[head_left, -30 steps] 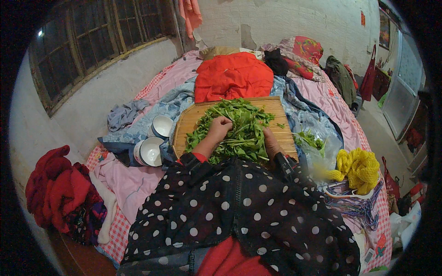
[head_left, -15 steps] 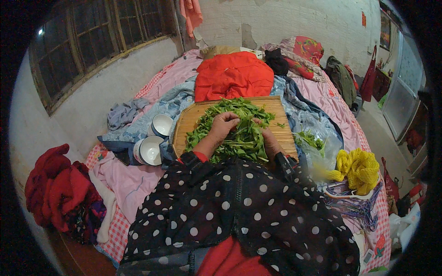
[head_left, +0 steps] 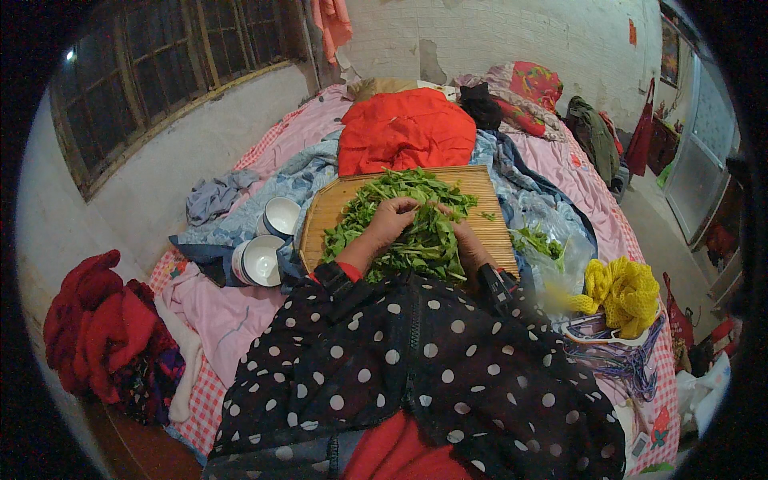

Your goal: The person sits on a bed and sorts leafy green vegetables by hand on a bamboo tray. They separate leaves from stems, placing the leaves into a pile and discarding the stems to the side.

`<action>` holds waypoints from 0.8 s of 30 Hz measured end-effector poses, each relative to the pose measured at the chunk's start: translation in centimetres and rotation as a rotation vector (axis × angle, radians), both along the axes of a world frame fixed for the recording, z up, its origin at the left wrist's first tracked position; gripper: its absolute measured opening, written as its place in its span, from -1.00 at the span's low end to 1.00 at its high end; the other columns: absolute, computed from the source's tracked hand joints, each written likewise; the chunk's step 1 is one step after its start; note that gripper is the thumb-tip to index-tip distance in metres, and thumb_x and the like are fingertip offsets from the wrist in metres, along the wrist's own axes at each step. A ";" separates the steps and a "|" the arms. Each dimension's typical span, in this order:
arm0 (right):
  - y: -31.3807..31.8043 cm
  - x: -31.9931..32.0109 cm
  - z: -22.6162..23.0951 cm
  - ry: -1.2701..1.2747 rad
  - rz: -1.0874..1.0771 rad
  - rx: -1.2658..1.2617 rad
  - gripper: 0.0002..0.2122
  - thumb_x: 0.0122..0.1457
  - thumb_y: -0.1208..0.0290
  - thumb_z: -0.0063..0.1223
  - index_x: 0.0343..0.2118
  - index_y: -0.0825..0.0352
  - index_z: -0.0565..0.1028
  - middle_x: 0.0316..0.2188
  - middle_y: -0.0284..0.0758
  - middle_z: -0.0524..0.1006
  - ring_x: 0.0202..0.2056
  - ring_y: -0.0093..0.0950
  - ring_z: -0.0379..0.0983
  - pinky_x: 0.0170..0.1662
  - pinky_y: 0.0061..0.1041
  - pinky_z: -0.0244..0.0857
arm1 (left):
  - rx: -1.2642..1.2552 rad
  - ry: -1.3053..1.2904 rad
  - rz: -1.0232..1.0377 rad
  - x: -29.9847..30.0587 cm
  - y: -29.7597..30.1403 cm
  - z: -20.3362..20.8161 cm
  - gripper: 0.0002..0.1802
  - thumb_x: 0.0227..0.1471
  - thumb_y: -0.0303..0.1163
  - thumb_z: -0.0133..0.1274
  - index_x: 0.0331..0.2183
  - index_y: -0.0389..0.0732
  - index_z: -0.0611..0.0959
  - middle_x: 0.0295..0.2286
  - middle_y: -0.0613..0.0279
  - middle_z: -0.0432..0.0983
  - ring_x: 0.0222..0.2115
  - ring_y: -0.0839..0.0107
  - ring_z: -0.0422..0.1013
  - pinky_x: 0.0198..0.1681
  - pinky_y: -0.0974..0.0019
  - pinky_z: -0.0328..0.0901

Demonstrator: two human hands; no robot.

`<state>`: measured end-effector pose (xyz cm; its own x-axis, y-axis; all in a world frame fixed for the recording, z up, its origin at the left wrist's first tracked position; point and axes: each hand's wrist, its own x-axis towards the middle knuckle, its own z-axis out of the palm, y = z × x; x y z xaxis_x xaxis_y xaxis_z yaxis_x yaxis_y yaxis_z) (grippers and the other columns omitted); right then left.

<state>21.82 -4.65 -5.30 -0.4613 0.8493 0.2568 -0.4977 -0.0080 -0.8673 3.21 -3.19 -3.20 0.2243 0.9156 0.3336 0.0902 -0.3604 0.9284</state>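
A heap of leafy greens (head_left: 404,185) covers much of a flat bamboo tray (head_left: 322,210) in front of me. Above the heap my left hand (head_left: 390,220) is closed, its thumb and fingertips pinched on the greens. Close beside it on the right, my right hand (head_left: 466,234) is closed round a bunch of greens (head_left: 434,234) whose leaves hang down toward me. Those leaves partly hide the right fingers. The two hands' fingertips nearly meet.
Left of the tray lie two white bowls (head_left: 262,261), tipped on their sides. At right are a clear plastic bag (head_left: 552,220) with greens, a yellow mesh cloth (head_left: 626,298) and purple hangers (head_left: 632,360). Red cloth (head_left: 408,132) lies beyond the tray.
My left hand has shifted very slightly to the right, nearer the right hand. Both hands keep to the same spot over the greens.
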 end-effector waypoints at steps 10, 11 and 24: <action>-0.5 0.3 0.4 -0.031 -0.025 -0.030 -0.58 0.07 0.31 -0.04 0.01 0.32 0.33 -0.13 -0.38 0.41 -0.16 -0.60 0.34 -0.10 -0.60 0.21 | 0.028 0.136 -0.016 -0.1 -0.7 0.9 -0.72 -0.08 -0.54 0.02 -0.22 -0.26 0.56 -0.36 0.36 0.49 -0.36 0.59 0.36 -0.25 0.47 0.28; -0.5 0.3 0.4 -0.030 -0.021 -0.036 -0.58 0.07 0.31 -0.05 0.01 0.32 0.33 -0.13 -0.38 0.41 -0.16 -0.60 0.35 -0.11 -0.60 0.21 | 0.005 0.115 -0.011 -0.1 -0.8 0.9 -0.72 -0.08 -0.53 0.02 -0.22 -0.26 0.56 -0.37 0.36 0.49 -0.37 0.60 0.37 -0.26 0.47 0.29; 0.8 0.1 -0.7 0.005 0.001 -0.060 -0.67 0.09 0.34 -0.06 -0.09 0.34 0.39 -0.25 -0.39 0.48 -0.31 -0.61 0.42 -0.25 -0.61 0.31 | -0.014 0.050 -0.046 -0.4 0.6 -0.6 -0.74 -0.07 -0.49 0.06 -0.24 -0.27 0.56 -0.38 0.34 0.50 -0.40 0.59 0.38 -0.29 0.47 0.30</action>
<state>21.94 -3.83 -6.05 -0.4610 0.8628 0.2074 -0.5019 -0.0607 -0.8628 2.81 -2.59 -3.84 0.2824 0.9084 0.3083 0.1203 -0.3523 0.9281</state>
